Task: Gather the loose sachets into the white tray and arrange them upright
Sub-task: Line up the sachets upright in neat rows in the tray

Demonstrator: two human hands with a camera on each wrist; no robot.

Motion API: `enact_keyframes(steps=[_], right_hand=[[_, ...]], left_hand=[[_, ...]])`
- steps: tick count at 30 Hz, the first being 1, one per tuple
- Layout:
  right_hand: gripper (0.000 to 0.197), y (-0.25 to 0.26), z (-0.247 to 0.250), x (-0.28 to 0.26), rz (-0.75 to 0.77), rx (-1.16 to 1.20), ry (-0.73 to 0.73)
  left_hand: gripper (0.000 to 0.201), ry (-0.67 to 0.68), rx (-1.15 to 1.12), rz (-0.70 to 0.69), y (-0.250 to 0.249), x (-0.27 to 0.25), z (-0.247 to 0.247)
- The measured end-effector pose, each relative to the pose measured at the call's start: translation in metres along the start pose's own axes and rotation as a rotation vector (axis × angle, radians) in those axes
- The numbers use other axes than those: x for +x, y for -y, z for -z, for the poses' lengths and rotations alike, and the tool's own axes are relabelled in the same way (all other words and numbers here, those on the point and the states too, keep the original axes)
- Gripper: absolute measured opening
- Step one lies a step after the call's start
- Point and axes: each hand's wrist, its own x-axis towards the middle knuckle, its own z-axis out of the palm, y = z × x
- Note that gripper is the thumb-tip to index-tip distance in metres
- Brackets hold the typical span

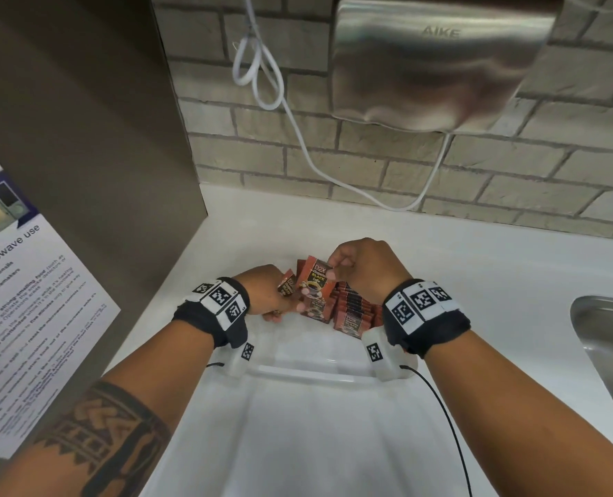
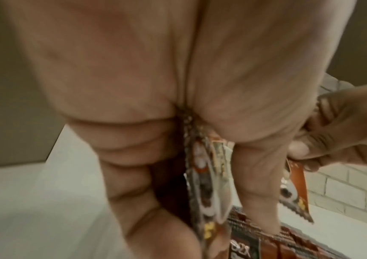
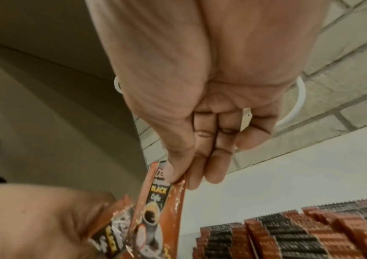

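Observation:
My right hand [image 1: 334, 270] pinches the top corner of a brown "D2X Black Coffee" sachet [image 1: 314, 281] between thumb and forefinger and holds it upright above the white tray [image 1: 315, 371]. In the right wrist view the same sachet [image 3: 162, 201] hangs from that thumb [image 3: 178, 172]. My left hand [image 1: 272, 297] grips a small bunch of sachets [image 1: 287, 284], seen edge-on in the left wrist view [image 2: 207, 184]. A row of sachets [image 1: 355, 306] stands upright at the tray's far right, partly hidden by my right wrist.
The tray lies on a white counter against a brick wall. A steel sink [image 1: 606, 353] is at the right edge. A hand dryer [image 1: 437, 59] and a looped white cable [image 1: 297, 138] hang above. A cabinet panel with a microwave notice [image 1: 21, 299] stands on the left.

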Motion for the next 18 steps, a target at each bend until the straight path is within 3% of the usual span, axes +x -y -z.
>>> enact_keyframes(steps=[4, 6, 12, 14, 18], right_hand=[[0.006, -0.004, -0.008, 0.001, -0.029, -0.111, 0.029], [0.009, -0.005, -0.014, 0.004, -0.056, -0.158, 0.065], [0.015, -0.005, -0.036, 0.013, -0.058, -0.402, 0.122], [0.015, -0.007, -0.042, 0.016, -0.069, -0.441, 0.125], [0.015, -0.012, -0.049, 0.02, -0.087, -0.459, 0.15]], left_hand=[[0.029, -0.066, 0.351, 0.139, -0.006, -0.009, 0.012], [0.031, 0.0, 0.433, 0.144, -0.013, -0.009, 0.012], [0.02, 0.286, 0.392, 0.119, -0.027, 0.009, -0.023], [0.017, 0.309, 0.394, 0.128, -0.026, 0.017, -0.034], [0.033, 0.326, 0.434, 0.168, -0.023, 0.028, -0.044]])
